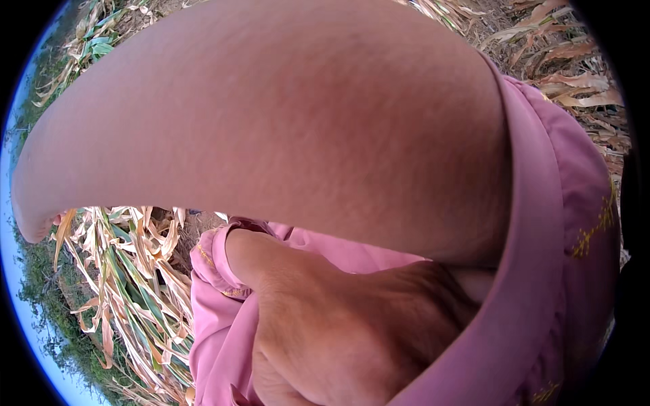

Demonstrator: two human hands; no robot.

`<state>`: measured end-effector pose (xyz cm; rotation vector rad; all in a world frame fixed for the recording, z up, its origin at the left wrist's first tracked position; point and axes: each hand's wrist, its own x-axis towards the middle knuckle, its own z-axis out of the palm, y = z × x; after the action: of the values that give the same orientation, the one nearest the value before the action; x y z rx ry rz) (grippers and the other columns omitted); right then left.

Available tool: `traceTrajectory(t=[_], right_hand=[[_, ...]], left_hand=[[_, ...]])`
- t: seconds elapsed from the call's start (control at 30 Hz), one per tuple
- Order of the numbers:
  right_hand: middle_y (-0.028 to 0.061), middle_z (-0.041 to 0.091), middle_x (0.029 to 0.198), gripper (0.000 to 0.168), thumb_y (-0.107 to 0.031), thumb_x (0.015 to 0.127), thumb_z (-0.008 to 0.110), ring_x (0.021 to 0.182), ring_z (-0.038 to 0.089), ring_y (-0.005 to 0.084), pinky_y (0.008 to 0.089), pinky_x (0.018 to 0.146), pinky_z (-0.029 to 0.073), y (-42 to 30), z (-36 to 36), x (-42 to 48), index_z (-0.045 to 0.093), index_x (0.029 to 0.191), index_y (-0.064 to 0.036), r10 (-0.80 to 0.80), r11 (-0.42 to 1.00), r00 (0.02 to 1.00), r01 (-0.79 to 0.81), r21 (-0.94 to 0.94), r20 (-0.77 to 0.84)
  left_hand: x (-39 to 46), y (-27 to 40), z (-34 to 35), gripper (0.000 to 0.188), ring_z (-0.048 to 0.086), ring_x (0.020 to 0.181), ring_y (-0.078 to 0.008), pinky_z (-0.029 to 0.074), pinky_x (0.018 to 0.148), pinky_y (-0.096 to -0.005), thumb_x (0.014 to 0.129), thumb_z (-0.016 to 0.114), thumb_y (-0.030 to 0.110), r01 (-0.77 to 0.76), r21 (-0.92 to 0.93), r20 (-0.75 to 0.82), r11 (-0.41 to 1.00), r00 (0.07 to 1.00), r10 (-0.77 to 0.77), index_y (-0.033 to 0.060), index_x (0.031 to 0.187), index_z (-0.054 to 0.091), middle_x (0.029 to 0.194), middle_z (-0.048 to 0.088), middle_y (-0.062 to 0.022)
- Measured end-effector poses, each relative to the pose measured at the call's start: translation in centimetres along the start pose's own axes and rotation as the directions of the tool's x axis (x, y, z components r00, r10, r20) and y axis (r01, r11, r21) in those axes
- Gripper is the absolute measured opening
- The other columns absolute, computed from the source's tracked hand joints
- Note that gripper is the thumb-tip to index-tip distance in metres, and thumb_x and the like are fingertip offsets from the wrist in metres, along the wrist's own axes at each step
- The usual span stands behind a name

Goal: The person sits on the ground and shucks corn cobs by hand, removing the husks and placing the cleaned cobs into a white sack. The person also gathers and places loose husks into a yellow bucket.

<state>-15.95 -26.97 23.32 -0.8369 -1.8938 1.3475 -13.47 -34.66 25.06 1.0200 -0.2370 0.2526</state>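
My bare right arm crosses close to the camera, blurred, from a rolled pink cuff point(533, 203) at the right to the far left rim. Small at that rim is my right hand point(34, 223), bent downward, its fingers mostly hidden; whether it holds anything cannot be told. Beneath the arm, my left hand point(330, 325) comes out of a pink sleeve point(205, 254) with yellow stitching. It lies against the inner side of the right cuff, and its fingers disappear behind the cloth and the arm. More pink clothing point(218, 335) shows behind the left hand.
Dry maize stalks and leaves point(147, 284), some still green, lie in a heap at the left. More dry leaves point(569, 56) cover brown soil at the upper right. Green bushes point(51, 304) stand along the left rim under blue sky.
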Motion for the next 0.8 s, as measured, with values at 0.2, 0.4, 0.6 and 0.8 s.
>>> traceTrajectory(t=[0.2, 0.4, 0.6, 0.8], right_hand=[[0.0085, 0.066, 0.08, 0.025, -0.022, 0.084, 0.047, 0.069, 0.06, 0.0174, 0.0295, 0.062, 0.046, -0.5, 1.6, 1.4, 0.062, 0.091, -0.002, -0.017, 1.0, 0.996, 0.018, -0.009, 0.082], [0.0081, 0.066, 0.08, 0.026, -0.023, 0.084, 0.047, 0.07, 0.06, 0.0175, 0.0299, 0.063, 0.046, -0.6, 1.4, 4.4, 0.062, 0.091, -0.003, -0.051, 0.998, 0.991, 0.053, -0.02, 0.125], [0.0077, 0.066, 0.08, 0.027, -0.024, 0.084, 0.047, 0.071, 0.06, 0.0175, 0.0303, 0.064, 0.046, 2.8, -2.9, 3.7, 0.063, 0.091, -0.003, 0.17, 0.972, 0.983, -0.157, -0.174, 0.067], [0.0072, 0.066, 0.084, 0.025, -0.021, 0.084, 0.049, 0.074, 0.061, 0.0202, 0.0304, 0.068, 0.047, 15.2, -5.4, -4.6, 0.061, 0.095, -0.002, 0.438, 0.874, 0.869, -0.472, -0.119, -0.232]], left_hand=[[-0.8, 0.6, -0.6, 0.028, 0.054, 0.088, -0.0139, 0.043, 0.08, -0.0288, 0.092, 0.047, 0.021, -0.024, 0.028, -0.068, 0.999, 0.997, 0.026, -0.0052, 0.095, 0.057, 0.094, 0.06, -0.0076], [-1.2, 1.0, -1.8, 0.028, 0.054, 0.087, -0.0135, 0.043, 0.079, -0.0285, 0.092, 0.047, 0.021, 0.034, 0.038, -0.108, 0.999, 0.994, -0.03, -0.0052, 0.093, 0.057, 0.093, 0.06, -0.0072], [-1.9, 0.2, -2.7, 0.028, 0.054, 0.086, -0.0131, 0.044, 0.079, -0.0283, 0.092, 0.047, 0.021, 0.1, 0.062, -0.175, 0.993, 0.981, -0.088, -0.0051, 0.092, 0.058, 0.092, 0.06, -0.0068], [-5.6, -3.9, -6.9, 0.029, 0.057, 0.09, -0.0184, 0.045, 0.079, -0.0312, 0.092, 0.044, 0.022, 0.414, 0.295, -0.454, 0.861, 0.854, -0.255, -0.0029, 0.095, 0.059, 0.093, 0.062, -0.0098]])
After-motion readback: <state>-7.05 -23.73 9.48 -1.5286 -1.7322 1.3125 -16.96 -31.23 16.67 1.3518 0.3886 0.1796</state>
